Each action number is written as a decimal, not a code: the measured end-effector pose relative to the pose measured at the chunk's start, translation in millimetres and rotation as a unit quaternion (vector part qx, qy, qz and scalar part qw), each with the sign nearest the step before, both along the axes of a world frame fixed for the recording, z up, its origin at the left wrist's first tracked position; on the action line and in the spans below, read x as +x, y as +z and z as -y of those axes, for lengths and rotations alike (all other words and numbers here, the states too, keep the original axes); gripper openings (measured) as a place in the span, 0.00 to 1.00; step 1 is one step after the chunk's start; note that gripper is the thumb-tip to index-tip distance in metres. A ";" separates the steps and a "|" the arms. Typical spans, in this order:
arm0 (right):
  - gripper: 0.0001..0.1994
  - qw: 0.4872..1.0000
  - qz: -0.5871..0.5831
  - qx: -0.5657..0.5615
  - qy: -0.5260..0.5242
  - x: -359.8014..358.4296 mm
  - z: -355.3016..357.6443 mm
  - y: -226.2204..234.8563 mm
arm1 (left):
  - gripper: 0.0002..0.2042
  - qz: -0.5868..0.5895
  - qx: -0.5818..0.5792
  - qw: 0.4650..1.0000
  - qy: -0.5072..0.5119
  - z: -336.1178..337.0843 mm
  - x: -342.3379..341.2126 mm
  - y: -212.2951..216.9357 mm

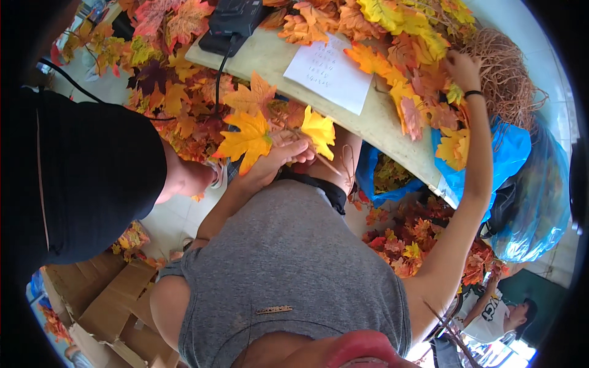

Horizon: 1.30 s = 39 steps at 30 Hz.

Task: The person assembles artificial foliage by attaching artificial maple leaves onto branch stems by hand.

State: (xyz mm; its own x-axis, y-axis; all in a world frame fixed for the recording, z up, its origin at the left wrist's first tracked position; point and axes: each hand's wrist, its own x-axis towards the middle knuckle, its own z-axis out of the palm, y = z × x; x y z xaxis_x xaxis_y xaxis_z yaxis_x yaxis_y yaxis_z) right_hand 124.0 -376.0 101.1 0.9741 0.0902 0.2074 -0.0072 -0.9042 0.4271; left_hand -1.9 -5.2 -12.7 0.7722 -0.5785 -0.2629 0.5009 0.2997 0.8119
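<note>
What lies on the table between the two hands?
In the head view, between left hand and right hand: a white paper sheet, orange leaves and bare table.

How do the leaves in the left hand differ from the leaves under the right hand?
The left hand holds a small bunch of yellow and orange leaves lifted clear in front of the body; the right hand reaches out with the arm stretched and touches a leaf pile lying on the pale table. The held leaves are a few, on stems; the pile is many, mixed with red. Both are maple-shaped autumn leaves.
</note>
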 end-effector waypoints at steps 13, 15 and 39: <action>0.17 0.858 0.099 0.504 -0.014 -47.2 -7.2 23.0 | 0.09 0.040 0.013 0.996 0.084 9.6 -4.2 17.9; 0.18 0.803 0.100 0.588 0.013 -73.9 -52.8 22.5 | 0.08 0.036 0.012 0.995 0.091 8.2 -6.9 19.8; 0.10 0.481 -0.062 0.874 -0.035 -176.5 -228.5 -57.5 | 0.09 0.125 0.072 0.988 0.054 10.2 -19.7 39.5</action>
